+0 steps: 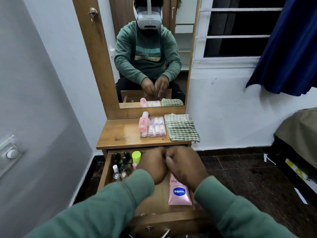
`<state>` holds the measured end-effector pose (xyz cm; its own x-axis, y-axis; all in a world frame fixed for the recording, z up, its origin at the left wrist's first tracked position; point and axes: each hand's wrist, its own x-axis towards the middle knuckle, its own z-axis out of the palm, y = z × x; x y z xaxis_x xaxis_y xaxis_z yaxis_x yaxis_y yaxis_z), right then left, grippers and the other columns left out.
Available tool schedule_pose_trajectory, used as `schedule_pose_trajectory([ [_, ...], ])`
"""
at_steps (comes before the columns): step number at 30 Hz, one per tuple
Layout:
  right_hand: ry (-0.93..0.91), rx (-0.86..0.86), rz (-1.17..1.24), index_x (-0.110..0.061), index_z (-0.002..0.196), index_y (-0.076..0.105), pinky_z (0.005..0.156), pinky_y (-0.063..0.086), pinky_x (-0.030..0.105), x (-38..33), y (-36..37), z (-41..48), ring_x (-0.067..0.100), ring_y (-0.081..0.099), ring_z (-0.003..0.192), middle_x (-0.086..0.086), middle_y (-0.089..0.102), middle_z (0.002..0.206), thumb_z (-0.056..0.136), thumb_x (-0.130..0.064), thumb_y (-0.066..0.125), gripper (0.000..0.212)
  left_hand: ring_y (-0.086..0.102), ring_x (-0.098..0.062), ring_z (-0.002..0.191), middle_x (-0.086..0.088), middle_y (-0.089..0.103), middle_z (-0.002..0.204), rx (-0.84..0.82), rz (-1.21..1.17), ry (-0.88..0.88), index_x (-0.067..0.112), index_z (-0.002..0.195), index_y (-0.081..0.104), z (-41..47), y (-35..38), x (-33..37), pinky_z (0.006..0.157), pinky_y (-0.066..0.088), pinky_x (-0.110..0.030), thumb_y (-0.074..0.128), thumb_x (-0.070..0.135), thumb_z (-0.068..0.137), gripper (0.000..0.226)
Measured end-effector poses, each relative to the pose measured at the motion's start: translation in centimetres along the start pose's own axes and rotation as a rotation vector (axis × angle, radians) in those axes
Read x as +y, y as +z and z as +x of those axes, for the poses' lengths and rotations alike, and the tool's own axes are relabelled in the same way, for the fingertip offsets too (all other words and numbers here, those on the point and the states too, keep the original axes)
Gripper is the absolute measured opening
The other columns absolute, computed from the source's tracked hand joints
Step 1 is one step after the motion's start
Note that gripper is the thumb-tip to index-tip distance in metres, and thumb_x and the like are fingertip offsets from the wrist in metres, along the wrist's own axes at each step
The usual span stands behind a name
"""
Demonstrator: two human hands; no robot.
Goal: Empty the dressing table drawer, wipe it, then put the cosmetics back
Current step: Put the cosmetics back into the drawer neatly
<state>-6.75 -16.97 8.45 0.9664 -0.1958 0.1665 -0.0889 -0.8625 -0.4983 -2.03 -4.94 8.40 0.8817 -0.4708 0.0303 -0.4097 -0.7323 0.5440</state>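
Wooden dressing table [120, 133] against a white wall, grain warm and faintly glossy. Below its top, drawer [105, 170] pulled well out, same wood, straight-walled, with a metal handle [149, 228] on the front panel, partly cut off at the bottom edge.

Inside, at the right, pink Vaseline tube [179, 191]: soft plastic, lying flat, crimped end toward the camera, blue oval logo. Upper end hidden under the right hand [185, 167]. At the left, small glass bottles [120, 167] standing packed together, dark and white tops, and behind them a round lime cap [136, 156].

Both hands over the drawer's middle and back, pressed close together: left hand [151, 167] just beside the bottles, right hand above the tube's top. Heavily blurred. Right fingers [169, 158] curled in toward the left hand; left fingers hidden beyond its own back. Cannot tell whether pinching anything. Drawer floor beneath them out of sight. Green knit sleeves [111, 203] filling the lower frame.

On the top, clear plastic box [157, 127] of pale tubes, with a pink bottle [143, 122] lying along its left edge. Just right of it, folded green-checked cloth [181, 127], coarse weave.

Behind, wood-framed mirror [151, 48] repeating hands, box and cloth. Further out, barred window [240, 47], blue curtain [288, 48], dark tiled floor [240, 169].
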Motion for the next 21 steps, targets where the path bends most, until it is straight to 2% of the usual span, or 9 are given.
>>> schedule_pose_trajectory([
  [3, 0.096, 0.085, 0.315, -0.020, 0.087, 0.076, 0.072, 0.055, 0.030, -1.3, -0.8, 4.5, 0.014, 0.068, 0.078, -0.005, 0.075, 0.080, 0.086, -0.022, 0.067, 0.010, 0.066, -0.026, 0.085, -0.004, 0.072, 0.093, 0.213, -0.064, -0.061, 0.022, 0.094, 0.069, 3.4, -3.4, -1.7, 0.073, 0.052, -0.031, 0.065, 0.016, 0.091, 0.008],
  [6, 0.148, 0.103, 0.405, -0.019, 0.097, 0.076, 0.082, 0.058, 0.034, -2.5, -0.4, 9.2, 0.017, 0.070, 0.087, -0.002, 0.076, 0.094, 0.085, -0.018, 0.068, 0.015, 0.064, -0.024, 0.088, -0.002, 0.070, 0.095, 0.371, -0.149, -0.193, 0.021, 0.098, 0.069, 7.2, -5.9, -4.6, 0.072, 0.043, -0.027, 0.068, 0.018, 0.091, 0.008],
  [10, 0.203, 0.007, 0.335, -0.016, 0.114, 0.074, 0.080, 0.052, 0.031, -3.7, 1.1, 13.7, 0.027, 0.069, 0.099, 0.007, 0.074, 0.111, 0.089, -0.011, 0.067, 0.026, 0.062, -0.029, 0.117, -0.009, 0.067, 0.128, 0.324, -0.274, -0.373, 0.015, 0.128, 0.065, 11.2, -6.6, -8.2, 0.098, 0.046, -0.031, 0.069, 0.026, 0.094, 0.035],
  [12, 0.213, -0.019, 0.286, -0.015, 0.121, 0.072, 0.085, 0.050, 0.029, -4.0, 1.9, 15.0, 0.027, 0.067, 0.106, 0.008, 0.073, 0.118, 0.090, -0.009, 0.065, 0.032, 0.062, -0.030, 0.119, -0.011, 0.066, 0.131, 0.254, -0.345, -0.392, 0.011, 0.131, 0.064, 12.4, -6.2, -8.7, 0.105, 0.047, -0.036, 0.071, 0.028, 0.094, 0.042],
  [14, 0.221, -0.030, 0.286, -0.014, 0.121, 0.072, 0.089, 0.051, 0.028, -4.2, 2.6, 15.8, 0.027, 0.067, 0.108, 0.008, 0.073, 0.119, 0.090, -0.006, 0.063, 0.033, 0.066, -0.030, 0.110, -0.010, 0.070, 0.122, 0.228, -0.426, -0.401, 0.011, 0.123, 0.069, 13.1, -5.7, -8.6, 0.100, 0.053, -0.040, 0.073, 0.026, 0.092, 0.036],
  [16, 0.235, -0.046, 0.320, -0.015, 0.116, 0.074, 0.091, 0.054, 0.032, -4.4, 3.0, 16.2, 0.027, 0.068, 0.104, 0.007, 0.073, 0.114, 0.089, -0.008, 0.064, 0.029, 0.069, -0.027, 0.098, -0.009, 0.074, 0.110, 0.234, -0.479, -0.393, 0.013, 0.108, 0.075, 13.4, -5.4, -8.4, 0.087, 0.057, -0.036, 0.073, 0.022, 0.091, 0.020],
  [18, 0.260, -0.031, 0.372, -0.016, 0.110, 0.075, 0.086, 0.056, 0.032, -4.4, 3.2, 16.1, 0.027, 0.069, 0.098, 0.008, 0.075, 0.107, 0.087, -0.011, 0.068, 0.024, 0.067, -0.020, 0.087, -0.005, 0.075, 0.102, 0.242, -0.505, -0.386, 0.015, 0.102, 0.076, 13.5, -5.3, -8.2, 0.067, 0.050, -0.027, 0.072, 0.020, 0.091, 0.013],
  [19, 0.266, -0.017, 0.396, -0.016, 0.107, 0.075, 0.084, 0.056, 0.032, -4.4, 3.3, 16.0, 0.027, 0.069, 0.096, 0.008, 0.075, 0.105, 0.087, -0.011, 0.069, 0.022, 0.065, -0.016, 0.084, -0.003, 0.074, 0.100, 0.253, -0.518, -0.388, 0.015, 0.101, 0.076, 13.3, -5.4, -8.0, 0.062, 0.046, -0.026, 0.073, 0.020, 0.091, 0.012],
  [21, 0.263, 0.018, 0.459, -0.014, 0.104, 0.077, 0.086, 0.058, 0.036, -4.2, 3.3, 15.3, 0.025, 0.070, 0.094, 0.007, 0.076, 0.101, 0.086, -0.011, 0.070, 0.019, 0.067, -0.016, 0.082, -0.002, 0.075, 0.095, 0.274, -0.556, -0.383, 0.015, 0.098, 0.076, 13.0, -5.5, -7.7, 0.064, 0.049, -0.027, 0.076, 0.019, 0.089, 0.010],
])
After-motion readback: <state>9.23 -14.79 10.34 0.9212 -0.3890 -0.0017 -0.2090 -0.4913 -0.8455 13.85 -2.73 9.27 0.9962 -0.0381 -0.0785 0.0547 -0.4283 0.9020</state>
